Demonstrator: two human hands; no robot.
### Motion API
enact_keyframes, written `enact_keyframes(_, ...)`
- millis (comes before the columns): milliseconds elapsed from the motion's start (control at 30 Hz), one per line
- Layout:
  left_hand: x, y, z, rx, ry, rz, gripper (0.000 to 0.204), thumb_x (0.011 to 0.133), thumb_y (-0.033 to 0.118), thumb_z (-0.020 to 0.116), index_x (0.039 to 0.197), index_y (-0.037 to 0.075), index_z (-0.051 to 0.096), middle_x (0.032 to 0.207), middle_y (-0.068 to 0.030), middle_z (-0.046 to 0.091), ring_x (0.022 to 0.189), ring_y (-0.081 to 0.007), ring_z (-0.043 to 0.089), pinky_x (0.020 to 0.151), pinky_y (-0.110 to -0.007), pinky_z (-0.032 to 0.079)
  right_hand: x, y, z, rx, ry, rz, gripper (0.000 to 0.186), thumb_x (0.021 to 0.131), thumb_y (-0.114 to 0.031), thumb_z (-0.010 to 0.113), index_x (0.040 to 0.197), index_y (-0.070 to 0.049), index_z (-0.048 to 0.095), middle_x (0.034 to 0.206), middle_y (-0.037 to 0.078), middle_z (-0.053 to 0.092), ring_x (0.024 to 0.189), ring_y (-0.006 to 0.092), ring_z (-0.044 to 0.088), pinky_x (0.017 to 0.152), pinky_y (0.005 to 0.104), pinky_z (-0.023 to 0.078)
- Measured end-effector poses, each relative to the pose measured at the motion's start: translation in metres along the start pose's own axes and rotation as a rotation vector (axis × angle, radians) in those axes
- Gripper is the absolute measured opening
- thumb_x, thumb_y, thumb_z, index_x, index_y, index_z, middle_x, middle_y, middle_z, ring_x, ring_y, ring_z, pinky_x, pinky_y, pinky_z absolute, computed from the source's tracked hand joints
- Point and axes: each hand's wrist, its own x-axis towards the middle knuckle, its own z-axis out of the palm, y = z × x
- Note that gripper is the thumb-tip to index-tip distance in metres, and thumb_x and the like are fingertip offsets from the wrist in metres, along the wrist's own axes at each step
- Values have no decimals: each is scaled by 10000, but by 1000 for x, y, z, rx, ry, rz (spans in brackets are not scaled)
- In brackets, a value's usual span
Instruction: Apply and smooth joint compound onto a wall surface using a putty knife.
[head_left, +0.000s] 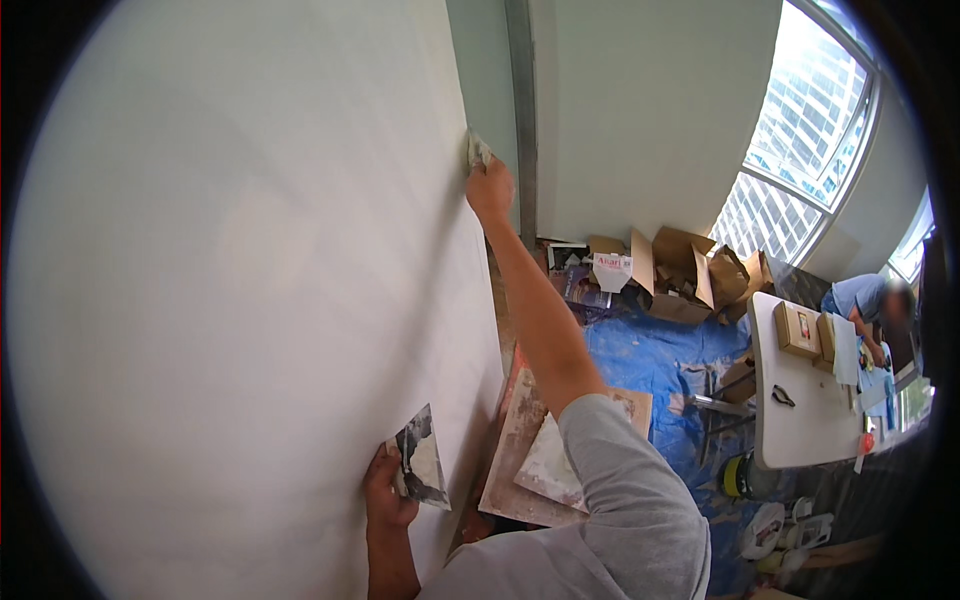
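Observation:
A white wall (pixel 250 250) fills the left side of the view. My right arm reaches forward along it, and my right hand (pixel 492 190) is closed on a small putty-smeared scraper (pixel 475 147) at the wall's far vertical edge. Most of that scraper's handle is hidden in my fingers. Lower and nearer, my left hand (pixel 384 495) grips a broad putty knife (pixel 428 462) in front of the wall. Dark patches and pale putty cover its wide blade, which points away to the right.
Stained boards (pixel 525 440) lie below my right arm. A blue tarp (pixel 640 350) covers the floor, with open cardboard boxes (pixel 675 275) beyond. At right, a person (pixel 865 305) leans over a white table (pixel 800 430) bearing pliers (pixel 783 396) and boxes. Plastic jugs (pixel 790 530) stand nearby.

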Motion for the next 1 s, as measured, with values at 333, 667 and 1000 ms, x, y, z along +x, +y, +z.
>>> enact_keyframes(333,-5,5,-12,-22,-7,3,284,1035,153,504,1269,10,579,1175,-97,684,1077,-215,672,963,-371,533,-16,48,-1,115,-12,-88,312,984,-216,555,1212,-36,670,1049,241,709,1012,466,643,886,518,487)
enact_keyframes(667,-4,6,-13,-22,35,-29,281,1034,144,499,1271,13,575,1167,-98,681,1066,-217,670,952,-376,537,-63,62,29,83,36,-282,348,988,-151,546,1301,-25,632,1211,199,640,1107,407,601,951,487,477)
enact_keyframes(1000,1,1,-14,-22,-43,-19,308,1039,153,479,1295,4,562,1197,-103,667,1102,-218,652,980,-380,515,-18,101,28,192,-189,479,325,893,-173,556,1058,85,663,951,262,699,896,405,706,698,486,556)
